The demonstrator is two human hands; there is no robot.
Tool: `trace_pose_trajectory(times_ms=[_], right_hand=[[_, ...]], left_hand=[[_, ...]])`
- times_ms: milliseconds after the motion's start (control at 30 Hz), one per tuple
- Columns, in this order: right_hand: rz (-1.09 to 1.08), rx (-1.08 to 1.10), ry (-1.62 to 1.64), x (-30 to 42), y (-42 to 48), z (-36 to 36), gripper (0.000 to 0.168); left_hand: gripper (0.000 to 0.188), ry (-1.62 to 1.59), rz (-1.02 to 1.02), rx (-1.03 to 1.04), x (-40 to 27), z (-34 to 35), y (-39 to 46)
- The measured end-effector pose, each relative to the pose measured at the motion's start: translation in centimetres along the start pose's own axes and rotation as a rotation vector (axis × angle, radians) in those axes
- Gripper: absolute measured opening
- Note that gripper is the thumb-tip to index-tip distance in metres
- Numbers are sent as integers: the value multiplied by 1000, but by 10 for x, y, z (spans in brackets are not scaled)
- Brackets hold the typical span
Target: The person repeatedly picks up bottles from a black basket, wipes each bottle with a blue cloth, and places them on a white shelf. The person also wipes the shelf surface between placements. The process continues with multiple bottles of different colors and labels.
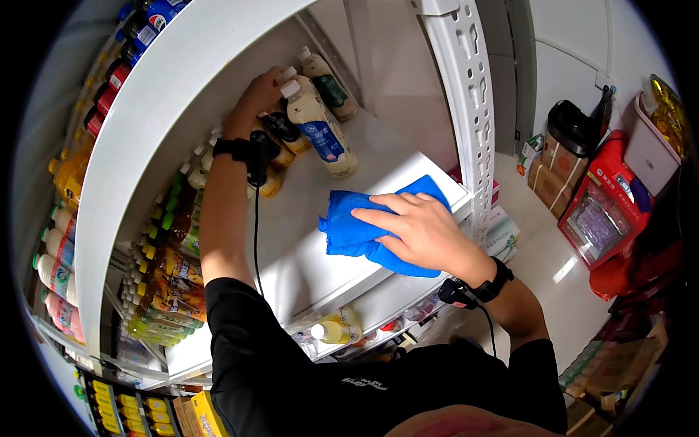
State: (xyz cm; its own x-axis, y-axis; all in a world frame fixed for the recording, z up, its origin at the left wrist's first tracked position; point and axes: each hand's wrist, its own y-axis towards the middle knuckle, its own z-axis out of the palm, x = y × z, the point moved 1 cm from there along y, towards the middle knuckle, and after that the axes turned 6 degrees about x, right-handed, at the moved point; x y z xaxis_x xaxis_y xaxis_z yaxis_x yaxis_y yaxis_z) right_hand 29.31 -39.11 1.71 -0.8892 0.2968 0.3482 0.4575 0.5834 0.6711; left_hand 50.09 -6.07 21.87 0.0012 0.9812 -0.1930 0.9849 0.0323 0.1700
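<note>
My right hand (418, 226) lies spread on a folded blue cloth (349, 218), pressing it against the white metal shelf (306, 240) near its front corner. At the back of this shelf my left hand (262, 93) reaches to the white cap of a bottle; its fingers are partly hidden, so its hold is unclear. Just beside it stands a bottle with a blue label (322, 134), and behind that a bottle with a dark green label (330, 90). Bottles with dark labels (284, 128) stand below my left hand, partly behind my wrist strap.
Rows of bottled drinks (175, 278) fill the shelf's left part. A perforated white upright (475, 109) bounds its right end. A lower shelf holds a yellow bottle (338, 331). Cardboard boxes (551, 175) and a red box with a clear window (600, 218) are on the floor to the right.
</note>
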Motion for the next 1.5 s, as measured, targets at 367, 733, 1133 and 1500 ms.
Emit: trace_pose_trajectory(times_ms=[367, 733, 1133, 1500], right_hand=[[-16, 29, -19, 2, 3, 0, 50], [-1, 126, 7, 6, 8, 0, 49], [-6, 139, 7, 5, 9, 1, 49], [0, 145, 20, 6, 9, -3, 48]], left_hand=[[45, 43, 169, -167, 0, 13, -6], [37, 222, 151, -196, 36, 15, 36], [70, 191, 423, 38, -38, -4, -72], [95, 130, 284, 61, -64, -2, -73]])
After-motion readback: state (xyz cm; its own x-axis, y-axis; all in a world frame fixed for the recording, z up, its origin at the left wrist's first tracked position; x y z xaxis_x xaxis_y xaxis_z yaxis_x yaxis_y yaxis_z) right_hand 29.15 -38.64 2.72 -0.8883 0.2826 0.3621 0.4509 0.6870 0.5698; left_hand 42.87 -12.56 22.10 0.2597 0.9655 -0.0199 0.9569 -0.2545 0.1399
